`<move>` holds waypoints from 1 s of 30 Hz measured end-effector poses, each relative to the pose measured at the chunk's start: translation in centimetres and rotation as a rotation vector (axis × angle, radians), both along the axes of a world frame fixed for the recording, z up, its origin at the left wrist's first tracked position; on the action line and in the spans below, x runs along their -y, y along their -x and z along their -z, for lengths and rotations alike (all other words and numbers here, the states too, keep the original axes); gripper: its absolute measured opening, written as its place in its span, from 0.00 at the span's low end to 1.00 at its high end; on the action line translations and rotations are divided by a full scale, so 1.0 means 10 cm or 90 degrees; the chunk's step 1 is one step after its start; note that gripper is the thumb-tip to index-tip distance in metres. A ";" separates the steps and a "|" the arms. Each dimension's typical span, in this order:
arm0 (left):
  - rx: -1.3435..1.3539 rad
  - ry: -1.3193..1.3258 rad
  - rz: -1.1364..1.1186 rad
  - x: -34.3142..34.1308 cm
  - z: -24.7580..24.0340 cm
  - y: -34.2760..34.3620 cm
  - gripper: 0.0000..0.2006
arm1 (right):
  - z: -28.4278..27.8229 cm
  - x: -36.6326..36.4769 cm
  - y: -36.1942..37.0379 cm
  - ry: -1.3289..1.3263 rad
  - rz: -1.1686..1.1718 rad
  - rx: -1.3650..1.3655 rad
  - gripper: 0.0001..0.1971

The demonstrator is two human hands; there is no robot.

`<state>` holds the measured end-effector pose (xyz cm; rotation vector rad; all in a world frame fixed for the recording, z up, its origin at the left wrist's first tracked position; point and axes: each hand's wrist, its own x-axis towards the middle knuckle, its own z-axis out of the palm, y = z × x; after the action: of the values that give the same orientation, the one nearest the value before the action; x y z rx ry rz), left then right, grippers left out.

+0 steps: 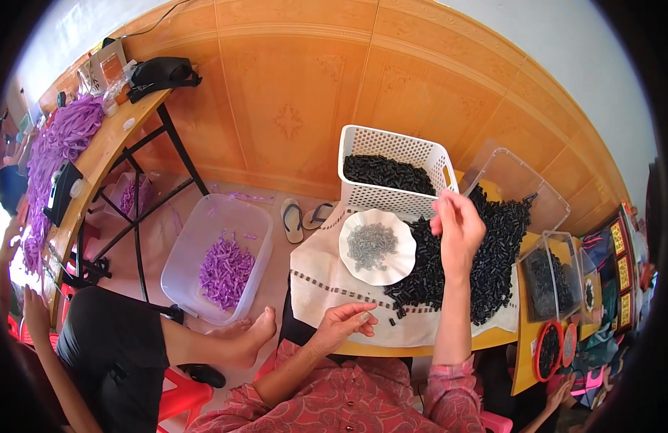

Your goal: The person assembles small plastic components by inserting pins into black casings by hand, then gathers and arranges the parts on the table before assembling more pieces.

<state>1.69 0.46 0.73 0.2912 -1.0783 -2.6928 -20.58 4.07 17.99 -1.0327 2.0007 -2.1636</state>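
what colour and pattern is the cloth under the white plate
The cloth is off-white with a band of dark dashes, seen best in the head view.

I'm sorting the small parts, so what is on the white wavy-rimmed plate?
On the white plate lies a loose pile of small greyish pieces. The pile covers much of the plate's middle, so anything beneath it cannot be seen.

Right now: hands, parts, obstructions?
Left hand, fingers curled; right hand raised over black pieces. Grips unclear. White plate holds greyish pieces. Possible obstruction: white basket beyond plate.
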 end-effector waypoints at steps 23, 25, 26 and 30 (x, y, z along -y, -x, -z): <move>-0.021 -0.155 -0.011 0.08 0.06 -0.02 0.16 | -1.27 -0.26 -1.75 0.247 -0.709 0.090 0.02; -0.039 -0.170 0.015 0.06 0.01 0.06 0.17 | -1.35 -0.31 -1.80 0.294 -0.672 0.091 0.02; -0.049 -0.182 0.028 0.05 -0.02 0.09 0.17 | -1.41 -0.37 -1.82 0.252 -0.688 0.122 0.03; -0.048 -0.208 -0.007 0.10 0.01 0.01 0.16 | -1.37 -0.26 -1.77 0.326 -0.789 0.129 0.07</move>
<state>1.59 -0.56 0.63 0.2458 -0.6115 -2.8377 -2.90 6.70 31.72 -1.4307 0.3671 -1.8260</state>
